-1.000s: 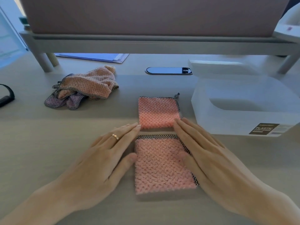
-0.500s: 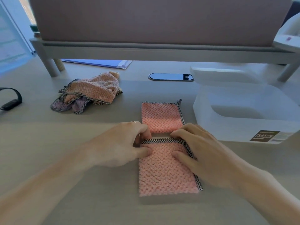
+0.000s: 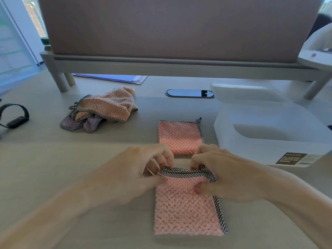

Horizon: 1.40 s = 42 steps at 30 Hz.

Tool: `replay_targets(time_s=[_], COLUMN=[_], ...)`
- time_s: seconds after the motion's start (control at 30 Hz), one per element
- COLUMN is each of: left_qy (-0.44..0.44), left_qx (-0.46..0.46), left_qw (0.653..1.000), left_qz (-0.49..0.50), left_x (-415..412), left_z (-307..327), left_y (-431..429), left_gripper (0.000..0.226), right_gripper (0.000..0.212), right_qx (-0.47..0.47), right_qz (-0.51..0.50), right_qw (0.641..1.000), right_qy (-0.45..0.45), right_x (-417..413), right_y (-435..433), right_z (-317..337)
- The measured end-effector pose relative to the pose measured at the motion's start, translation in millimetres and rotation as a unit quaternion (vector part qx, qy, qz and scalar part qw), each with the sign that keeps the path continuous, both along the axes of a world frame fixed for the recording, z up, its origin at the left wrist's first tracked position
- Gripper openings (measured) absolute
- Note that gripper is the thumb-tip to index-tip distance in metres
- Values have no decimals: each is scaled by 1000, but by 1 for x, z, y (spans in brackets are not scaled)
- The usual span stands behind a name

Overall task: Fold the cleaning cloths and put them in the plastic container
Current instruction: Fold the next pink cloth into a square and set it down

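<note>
Both hands, flat beside the near pink cloth [image 3: 186, 207] a second ago, now pinch its checkered far edge and lift it off the desk [image 3: 45, 168]: left hand [image 3: 133, 169] at one corner, right hand [image 3: 221, 175] at the other. A folded cloth [image 3: 179, 135] lies beyond, beside the open plastic container [image 3: 269, 137].

Container [image 3: 248, 151] cut off at R edge; L hand [image 3: 129, 169] blurred.

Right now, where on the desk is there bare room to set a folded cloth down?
Bare desk lies between the crumpled cloth pile and the folded pink cloth, and left of the left hand, toward the watch. Crowded: right hand, near cloth, plastic container.
</note>
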<state>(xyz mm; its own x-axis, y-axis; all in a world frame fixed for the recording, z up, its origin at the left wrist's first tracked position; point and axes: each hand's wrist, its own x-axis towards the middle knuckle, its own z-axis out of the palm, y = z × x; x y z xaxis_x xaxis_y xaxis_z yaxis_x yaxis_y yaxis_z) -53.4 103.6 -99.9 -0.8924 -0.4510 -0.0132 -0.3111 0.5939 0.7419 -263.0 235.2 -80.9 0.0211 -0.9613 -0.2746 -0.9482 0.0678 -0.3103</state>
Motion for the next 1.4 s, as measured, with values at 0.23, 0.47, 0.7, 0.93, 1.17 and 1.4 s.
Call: replay_targets(time_s=[0.23,0.47,0.7,0.93,1.17,1.4], left_qy=[155,100,83,83,55,-78], left_qx=[212,393,322,124,-185,-319], left_qw=[961,899,917,956,952,942], left_qz=[89,163,221,252,236,65], left_x=[-11,-67,-89,-90,-87,-92], left_z=[30,35,6,-15,-15,-43], left_y=[-30,-75,-91,-83,-63,-28], left_gripper=[31,8,21,25,42,85], right_gripper=[24,21,26,45,55,68], right_qx=[-34,62,58,-20,-156,-125], right_qz=[-93,-194,-275,-252,-239,-87], right_qw=[984,947,942,967,955,977], right_qy=[-152,-249,-184,-36,79,149], right_x=[-22,-54,-56,-47,-36,-7], right_y=[-30,-99,-117,-117,-105,-84], right_z=[63,85,42,13,-2,-42])
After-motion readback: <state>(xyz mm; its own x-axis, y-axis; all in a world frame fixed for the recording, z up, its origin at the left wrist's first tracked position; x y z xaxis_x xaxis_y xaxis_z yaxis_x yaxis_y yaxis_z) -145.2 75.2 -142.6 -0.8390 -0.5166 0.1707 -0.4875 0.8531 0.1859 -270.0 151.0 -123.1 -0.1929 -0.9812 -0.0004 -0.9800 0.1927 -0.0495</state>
